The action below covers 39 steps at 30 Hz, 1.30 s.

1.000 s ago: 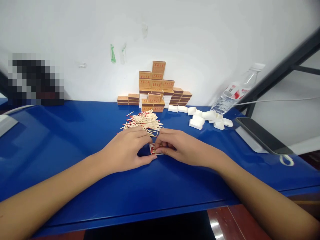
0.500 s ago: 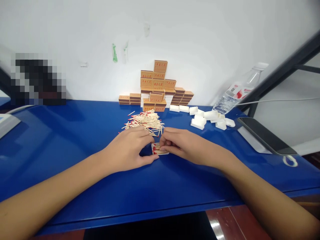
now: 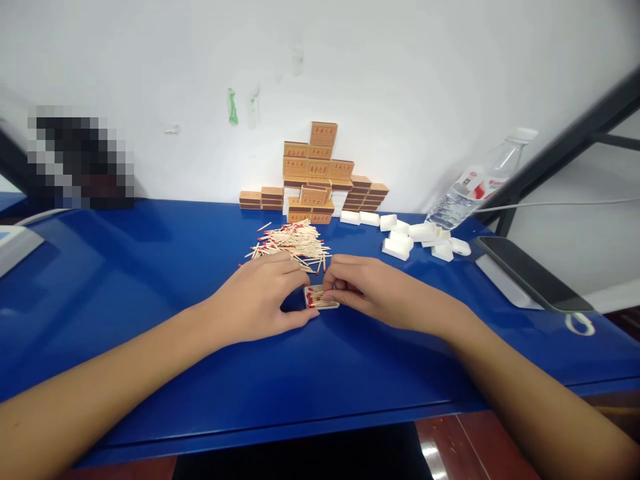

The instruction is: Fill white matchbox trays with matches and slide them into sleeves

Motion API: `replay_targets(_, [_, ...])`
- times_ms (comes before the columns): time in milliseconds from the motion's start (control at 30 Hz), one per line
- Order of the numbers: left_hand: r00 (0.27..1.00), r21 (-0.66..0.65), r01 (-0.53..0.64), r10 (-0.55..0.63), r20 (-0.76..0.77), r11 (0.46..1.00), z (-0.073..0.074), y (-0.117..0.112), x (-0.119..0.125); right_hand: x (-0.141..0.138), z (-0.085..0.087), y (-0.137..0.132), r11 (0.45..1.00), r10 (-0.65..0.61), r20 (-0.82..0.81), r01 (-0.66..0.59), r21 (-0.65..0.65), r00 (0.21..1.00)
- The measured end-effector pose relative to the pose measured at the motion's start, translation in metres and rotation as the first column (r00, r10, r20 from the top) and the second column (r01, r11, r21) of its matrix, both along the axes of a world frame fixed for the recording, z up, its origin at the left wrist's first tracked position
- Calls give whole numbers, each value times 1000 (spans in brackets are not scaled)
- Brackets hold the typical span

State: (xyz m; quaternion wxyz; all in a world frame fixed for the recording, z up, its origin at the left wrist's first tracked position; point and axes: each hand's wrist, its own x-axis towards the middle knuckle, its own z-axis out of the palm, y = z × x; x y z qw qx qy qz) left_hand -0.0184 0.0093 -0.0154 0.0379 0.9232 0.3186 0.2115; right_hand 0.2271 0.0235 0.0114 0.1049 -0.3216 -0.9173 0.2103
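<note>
A small white matchbox tray (image 3: 336, 306) lies on the blue table, partly filled with red-tipped matches (image 3: 318, 301). My left hand (image 3: 265, 293) grips the tray's left end, thumb at the near corner and index finger at the far one. Over the right part of the tray, my right hand (image 3: 357, 287) is closed in a pinch on matches, its fingertips down among them; how many it holds is hidden. Just beyond my left fingers spreads a loose heap of matches (image 3: 297, 241), partly covered by that hand.
Stacked matchboxes (image 3: 319, 168) stand against the wall. Several empty white trays (image 3: 397, 248) lie to their right, near a tilted water bottle (image 3: 463, 193). A phone (image 3: 533, 273) rests at the right, beside a white loop (image 3: 580, 324). A white device (image 3: 17, 247) sits at the left edge.
My right fingertips have shifted slightly over the tray, showing more of the match heads. My left hand keeps its hold on the tray; the whole view has moved a little.
</note>
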Motion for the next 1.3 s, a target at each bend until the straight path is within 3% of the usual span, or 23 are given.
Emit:
replay_targets(200, [1000,11,5,-5,10,1000,1,0,0,2,1,-2,998,-2,54,5,-55,999])
replay_targets(467, [1000,4,2,-2,12,1000,1,1,0,-2,-1,-2,1000,-8,-27,8,-3,1000])
replay_targets(667, [1000,20,5,-5,0,1000,1,0,0,2,-3,1,994,-57,33,53,91,998])
replay_targets(1300, [1000,21,11,-11,-15,1000,1,0,0,-1,1,-5,995,-59,13,58,79,998])
